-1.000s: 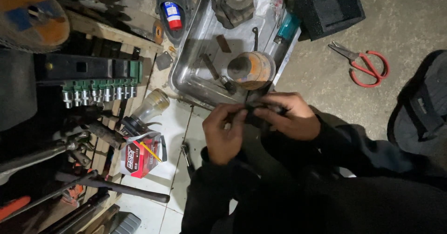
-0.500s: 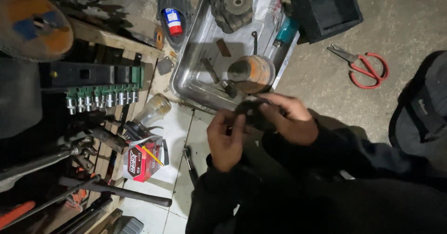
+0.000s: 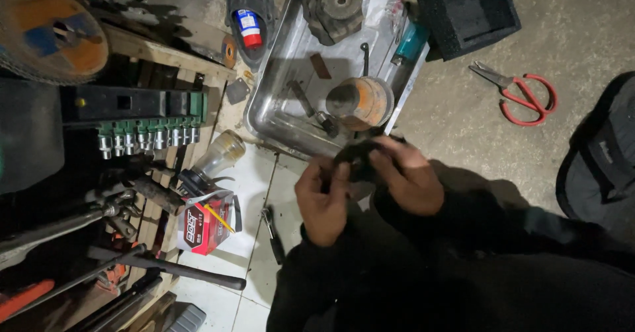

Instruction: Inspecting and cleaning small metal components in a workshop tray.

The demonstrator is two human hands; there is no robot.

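My fingers (image 3: 344, 173) of both hands close around a small dark part (image 3: 360, 157) (too dark to identify), held between my left hand (image 3: 324, 203) and right hand (image 3: 407, 176), just below the metal tray (image 3: 278, 117).

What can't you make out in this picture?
- Dark part, head view: both hands, left and right, cover most of it; its kind is unclear.
- Disc: cut off by the left edge.
- Tools at lower left: lost in shadow.
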